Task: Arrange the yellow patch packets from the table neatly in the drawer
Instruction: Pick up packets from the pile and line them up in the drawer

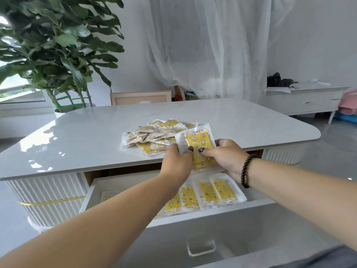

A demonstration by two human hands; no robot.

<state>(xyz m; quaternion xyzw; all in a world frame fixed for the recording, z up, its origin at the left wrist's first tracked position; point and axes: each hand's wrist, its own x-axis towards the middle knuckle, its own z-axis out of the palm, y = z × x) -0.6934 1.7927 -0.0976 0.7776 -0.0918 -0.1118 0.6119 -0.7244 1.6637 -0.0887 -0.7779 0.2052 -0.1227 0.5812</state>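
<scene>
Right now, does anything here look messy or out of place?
Yes: the pile of packets on the table is jumbled, many face down, unlike the tidy row in the drawer.

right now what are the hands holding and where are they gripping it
Both hands hold yellow patch packets above the open drawer. The left hand pinches the lower left edge; the right hand grips the lower right side, fingertips on the front.

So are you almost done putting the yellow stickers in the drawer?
Not yet, probably about partway. A row of yellow packets already lies side by side in the open drawer. The left hand and right hand hold a few more packets above it. A jumbled pile is still on the table.
</scene>
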